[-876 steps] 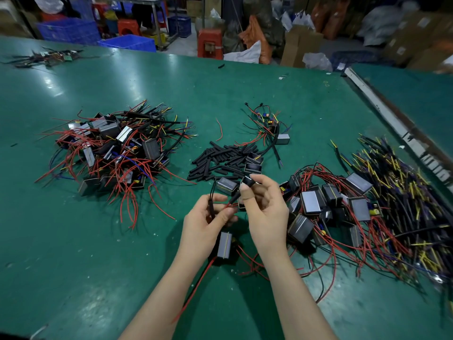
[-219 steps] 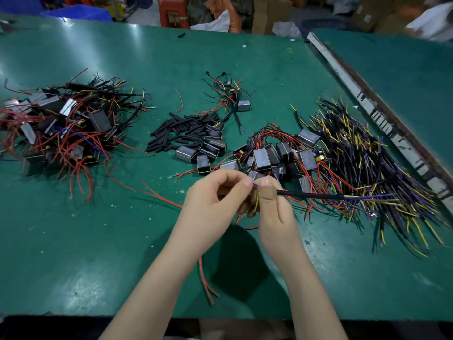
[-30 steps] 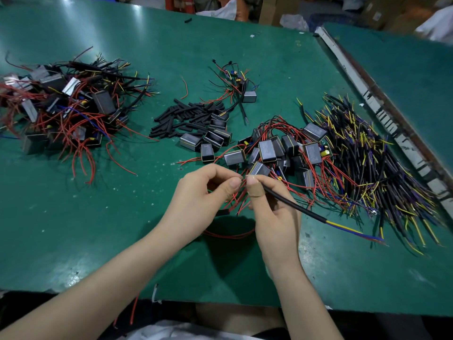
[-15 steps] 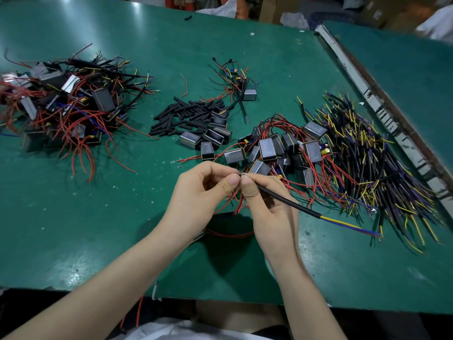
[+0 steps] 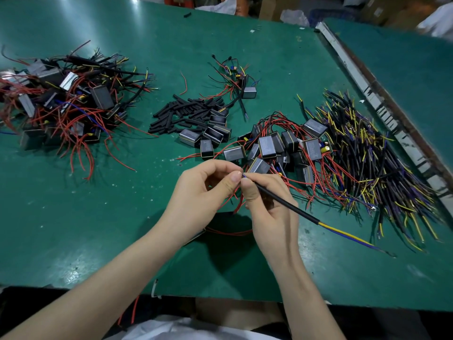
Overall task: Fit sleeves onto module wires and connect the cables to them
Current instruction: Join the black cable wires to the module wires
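Observation:
My right hand (image 5: 270,214) pinches a black cable (image 5: 289,204) near its tip; the cable runs down to the right and ends in yellow and blue leads. My left hand (image 5: 201,195) pinches thin red module wires (image 5: 230,195) right at the cable tip, thumb against thumb. The module they belong to is mostly hidden beneath my hands, in shadow. Black sleeves (image 5: 183,114) lie in a loose pile at the table's middle. Grey modules with red wires (image 5: 272,146) are heaped just beyond my hands.
A large heap of modules with cables attached (image 5: 63,99) lies at the far left. A bundle of black cables with yellow and blue ends (image 5: 372,153) fills the right. A small tangle with one module (image 5: 247,90) sits further back. A metal strip (image 5: 367,87) edges the green table (image 5: 98,217).
The hands have stayed together at the cable tip; the cable has swung slightly, its far end lying lower on the table. The piles are unchanged.

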{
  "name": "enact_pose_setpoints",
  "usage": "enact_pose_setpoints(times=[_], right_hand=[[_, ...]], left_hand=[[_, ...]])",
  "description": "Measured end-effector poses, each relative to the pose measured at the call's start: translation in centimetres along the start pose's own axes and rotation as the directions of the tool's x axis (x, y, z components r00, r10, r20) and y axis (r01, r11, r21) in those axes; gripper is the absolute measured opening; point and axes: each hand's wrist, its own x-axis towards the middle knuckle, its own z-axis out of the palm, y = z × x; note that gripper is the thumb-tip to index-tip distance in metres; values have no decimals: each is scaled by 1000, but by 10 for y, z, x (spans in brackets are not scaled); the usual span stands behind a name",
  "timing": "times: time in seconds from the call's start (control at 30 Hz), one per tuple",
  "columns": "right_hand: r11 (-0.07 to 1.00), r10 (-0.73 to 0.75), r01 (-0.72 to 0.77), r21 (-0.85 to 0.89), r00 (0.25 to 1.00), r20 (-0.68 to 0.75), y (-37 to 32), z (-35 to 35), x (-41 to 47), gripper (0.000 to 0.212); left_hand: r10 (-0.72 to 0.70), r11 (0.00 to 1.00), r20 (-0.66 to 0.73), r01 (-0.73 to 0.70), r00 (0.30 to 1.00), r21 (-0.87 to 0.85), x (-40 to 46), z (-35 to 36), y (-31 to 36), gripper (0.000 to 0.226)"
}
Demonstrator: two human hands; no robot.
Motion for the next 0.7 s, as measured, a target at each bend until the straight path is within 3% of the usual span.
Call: enact_pose_setpoints(times=[0.1, 0.27, 0.4, 0.7], right_hand=[[999, -17, 15, -36, 999, -48, -2, 2, -1, 11], [998, 47, -50, -37, 996, -72, -5, 2, -4, 18], [996, 55, -58, -65, 997, -47, -6, 1, -4, 15], [976, -58, 70, -208, 996, 64, -1, -7, 3, 15]], left_hand=[[24, 998, 5, -24, 1000, 58, -1, 1, 0, 15], [104, 962, -17, -97, 994, 254, -4, 2, 3, 11], [205, 896, -42, -170, 978, 411, -5, 3, 4, 8], [247, 784, -39, -176, 968, 596, -4, 4, 3, 7]])
